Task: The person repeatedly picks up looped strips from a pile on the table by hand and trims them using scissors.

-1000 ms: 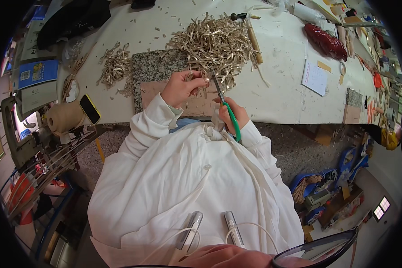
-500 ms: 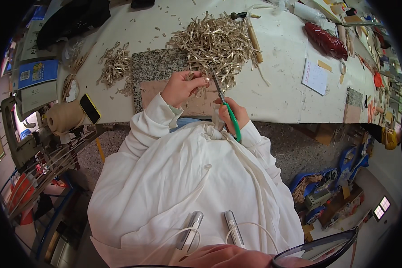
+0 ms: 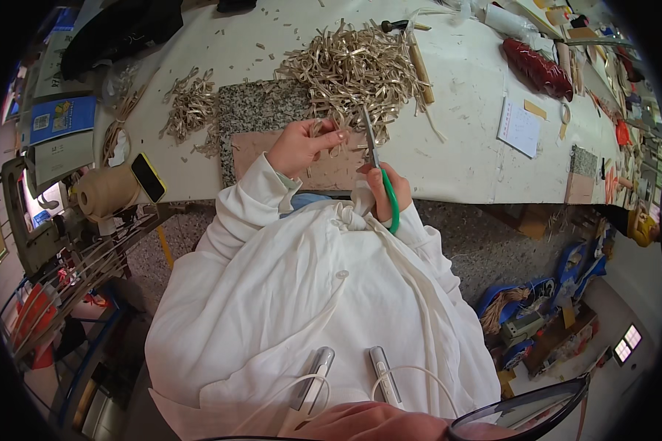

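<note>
I pinch a few pale strips (image 3: 329, 132) between the fingers of my left hand (image 3: 301, 145), holding them up off the brown board (image 3: 324, 170) so the blades can reach their free ends. My right hand (image 3: 384, 192) is closed through the green handles of the scissors (image 3: 376, 169), blades pointing away from me toward the strips; I cannot tell how far the blades are parted. Both hands work at the near edge of the table (image 3: 463, 154), close to my chest, which keeps the cut steady. The board lies on a speckled stone slab (image 3: 254, 110), a firm base under the work. Just beyond my fingers sits the big heap of strips (image 3: 353, 70), near enough to tangle with the ones I hold. A smaller heap (image 3: 190, 110) lies to the left. Further off are a notepad (image 3: 518, 126), a red bundle (image 3: 537, 67), and a spool of twine (image 3: 104, 192) beside a yellow phone (image 3: 148, 176).
</note>
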The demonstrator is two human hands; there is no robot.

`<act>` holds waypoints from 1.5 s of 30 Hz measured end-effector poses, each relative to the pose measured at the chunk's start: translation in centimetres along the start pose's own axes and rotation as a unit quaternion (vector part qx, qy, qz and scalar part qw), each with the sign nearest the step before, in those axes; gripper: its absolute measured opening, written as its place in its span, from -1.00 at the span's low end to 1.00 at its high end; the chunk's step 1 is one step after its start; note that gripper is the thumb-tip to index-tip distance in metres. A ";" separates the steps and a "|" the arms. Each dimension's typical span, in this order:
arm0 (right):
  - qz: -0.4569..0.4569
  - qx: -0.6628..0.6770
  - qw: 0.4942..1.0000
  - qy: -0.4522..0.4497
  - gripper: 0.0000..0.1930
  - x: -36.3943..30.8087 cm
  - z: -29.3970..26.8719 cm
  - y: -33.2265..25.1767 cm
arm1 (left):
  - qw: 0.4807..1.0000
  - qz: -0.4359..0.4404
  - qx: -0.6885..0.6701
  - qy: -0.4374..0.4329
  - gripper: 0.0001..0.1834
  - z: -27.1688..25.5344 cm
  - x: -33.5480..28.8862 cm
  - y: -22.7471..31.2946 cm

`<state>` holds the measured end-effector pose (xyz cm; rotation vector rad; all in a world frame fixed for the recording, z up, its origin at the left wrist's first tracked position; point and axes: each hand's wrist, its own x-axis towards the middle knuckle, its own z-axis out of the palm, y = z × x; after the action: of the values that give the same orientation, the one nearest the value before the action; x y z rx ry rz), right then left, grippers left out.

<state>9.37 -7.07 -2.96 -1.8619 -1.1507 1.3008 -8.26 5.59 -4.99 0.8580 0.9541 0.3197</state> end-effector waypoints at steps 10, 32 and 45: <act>-0.004 -0.066 0.993 -0.099 -0.48 -0.1 -0.3 0.7 | 0.916 0.000 -0.399 -0.037 -0.75 -0.2 1.1 -0.7; -0.038 -0.030 0.997 -0.062 -0.49 0.2 -0.1 0.3 | 0.943 0.033 -0.330 0.019 -0.72 0.7 0.5 -0.5; -0.016 -0.059 0.994 -0.092 -0.47 0.2 -0.5 -0.7 | 0.960 0.092 -0.255 0.068 -0.67 1.3 0.3 0.0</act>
<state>9.68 -6.55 -2.23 -1.8278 -1.3732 1.4373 -7.00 5.12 -4.74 0.4519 0.8618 0.7576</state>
